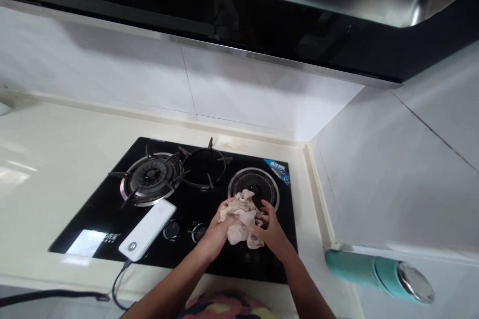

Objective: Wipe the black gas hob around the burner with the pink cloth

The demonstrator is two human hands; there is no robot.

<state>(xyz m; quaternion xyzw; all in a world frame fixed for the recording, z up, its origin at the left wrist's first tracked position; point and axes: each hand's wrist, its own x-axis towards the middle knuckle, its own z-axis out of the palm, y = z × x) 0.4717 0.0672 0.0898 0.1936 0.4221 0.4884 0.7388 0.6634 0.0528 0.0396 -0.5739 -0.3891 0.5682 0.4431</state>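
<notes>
A crumpled off-white cloth (243, 219) is bunched between both my hands over the black glass gas hob (97, 209). My left hand (216, 232) grips its left side. My right hand (272, 229) holds its right side with fingers spread. The cloth sits at the front edge of the right burner (262, 182), whose pan support is off. A loose black pan support (204, 164) lies on the hob between the two burners. The left burner (151, 177) has its support on.
A white power bank (147, 229) with a dark cable (119, 284) lies on the hob's front left. A teal bottle (377, 274) with a metal cap lies on the counter at the right. A black range hood (262, 10) hangs overhead. Cream counter (45, 169) spreads left.
</notes>
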